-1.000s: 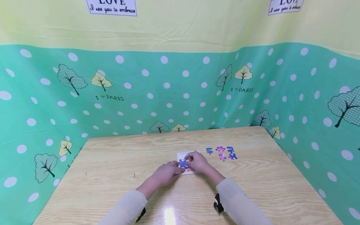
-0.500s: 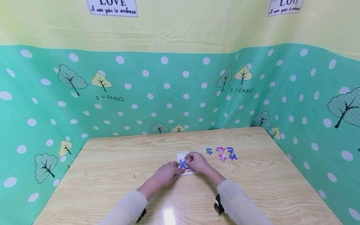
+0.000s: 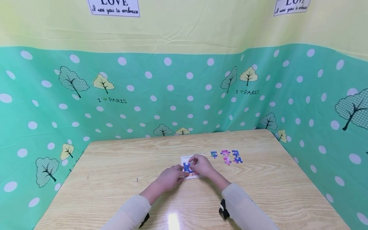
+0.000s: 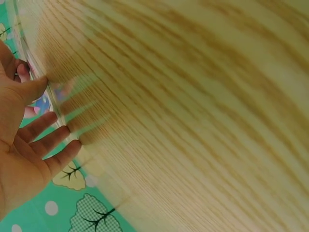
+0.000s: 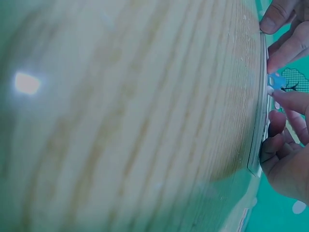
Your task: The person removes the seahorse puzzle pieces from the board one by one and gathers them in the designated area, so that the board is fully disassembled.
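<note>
A small white-bordered puzzle board (image 3: 185, 157) lies on the table between the two hands, with blue puzzle pieces (image 3: 187, 168) in its left part. My left hand (image 3: 169, 177) rests at the board's left front edge, its fingers spread and fairly straight in the left wrist view. From the right, my right hand (image 3: 202, 165) bends over the board. Its thumb and forefinger pinch a small puzzle piece (image 5: 271, 90), mostly hidden by the fingers. Beneath that hand, much of the board is covered.
Right of the board lie several loose puzzle pieces: a blue-green one (image 3: 214, 154), joined-looking pink ones (image 3: 226, 153) and blue ones (image 3: 237, 160). A tiny dark mark or bit (image 3: 137, 179) shows on the wooden table (image 3: 115, 166). Patterned green cloth (image 3: 138, 118) hangs behind.
Hardly anything differs: both hands stay at the board, and the right fingers shift only very slightly over the same spot. The loose pieces have not moved.
</note>
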`<state>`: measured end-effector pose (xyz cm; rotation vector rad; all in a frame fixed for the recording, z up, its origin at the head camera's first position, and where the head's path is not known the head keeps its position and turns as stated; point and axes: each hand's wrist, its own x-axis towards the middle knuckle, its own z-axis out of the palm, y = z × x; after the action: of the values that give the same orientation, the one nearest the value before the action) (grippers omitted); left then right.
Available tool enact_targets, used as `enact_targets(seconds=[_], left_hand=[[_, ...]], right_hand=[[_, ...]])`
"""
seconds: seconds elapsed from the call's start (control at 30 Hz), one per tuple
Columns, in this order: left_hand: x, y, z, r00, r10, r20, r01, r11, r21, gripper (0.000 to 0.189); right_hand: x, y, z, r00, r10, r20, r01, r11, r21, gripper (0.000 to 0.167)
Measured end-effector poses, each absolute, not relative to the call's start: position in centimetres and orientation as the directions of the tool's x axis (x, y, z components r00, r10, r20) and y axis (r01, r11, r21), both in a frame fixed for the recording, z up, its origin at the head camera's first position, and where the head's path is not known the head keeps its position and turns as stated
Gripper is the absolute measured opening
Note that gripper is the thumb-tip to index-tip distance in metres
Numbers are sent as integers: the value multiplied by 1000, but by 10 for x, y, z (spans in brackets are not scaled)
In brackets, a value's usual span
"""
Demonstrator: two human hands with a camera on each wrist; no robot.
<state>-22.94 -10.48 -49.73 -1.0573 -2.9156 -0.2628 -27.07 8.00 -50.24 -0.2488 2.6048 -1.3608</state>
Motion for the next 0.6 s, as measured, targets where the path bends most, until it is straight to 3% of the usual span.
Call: enact_targets(seconds=[0.6], left_hand=[[-230, -105, -497, -774, 627, 89, 633, 762, 138, 28]], right_hand=[[-272, 84, -506, -960, -273, -62, -80, 482, -873, 11]])
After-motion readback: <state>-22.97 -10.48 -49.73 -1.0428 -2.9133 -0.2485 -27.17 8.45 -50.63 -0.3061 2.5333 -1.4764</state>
